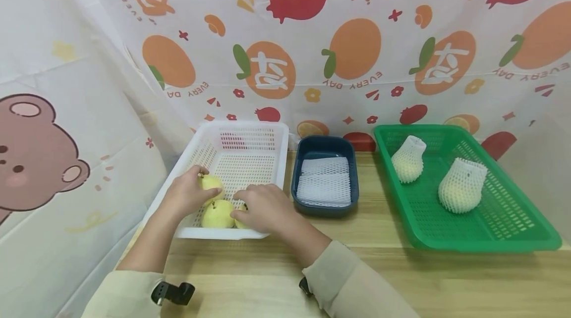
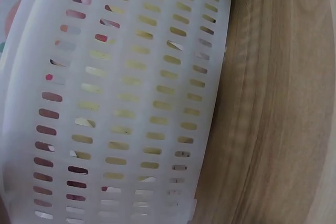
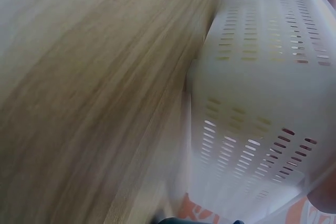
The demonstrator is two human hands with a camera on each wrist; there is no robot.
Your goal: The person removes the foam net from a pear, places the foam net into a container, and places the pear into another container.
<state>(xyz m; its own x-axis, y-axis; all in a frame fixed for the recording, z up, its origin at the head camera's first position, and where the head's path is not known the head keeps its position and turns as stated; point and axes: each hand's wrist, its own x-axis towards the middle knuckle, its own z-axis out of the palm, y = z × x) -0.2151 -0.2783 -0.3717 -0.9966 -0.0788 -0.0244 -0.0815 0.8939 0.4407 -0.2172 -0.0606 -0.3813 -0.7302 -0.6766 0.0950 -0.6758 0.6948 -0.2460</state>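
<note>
In the head view, three yellow pears lie at the near end of a white perforated basket (image 1: 278,159). My left hand (image 1: 187,194) reaches over the left rim and holds one pear (image 1: 213,185) between thumb and fingers. A second pear (image 1: 217,215) sits between my hands, near the front wall. My right hand (image 1: 266,206) grips a third pear (image 1: 241,210), mostly hidden behind its thumb and fingers. Both wrist views show mainly the basket's outer wall (image 2: 131,90), with yellow showing through the slots.
Right of the basket stands a dark blue bin (image 1: 325,142) with stacked white foam nets (image 1: 324,182). Farther right, a green basket (image 1: 401,209) holds two pears in foam nets (image 1: 408,159). A wooden table (image 1: 241,268) bears everything; a printed cloth (image 1: 308,55) hangs behind.
</note>
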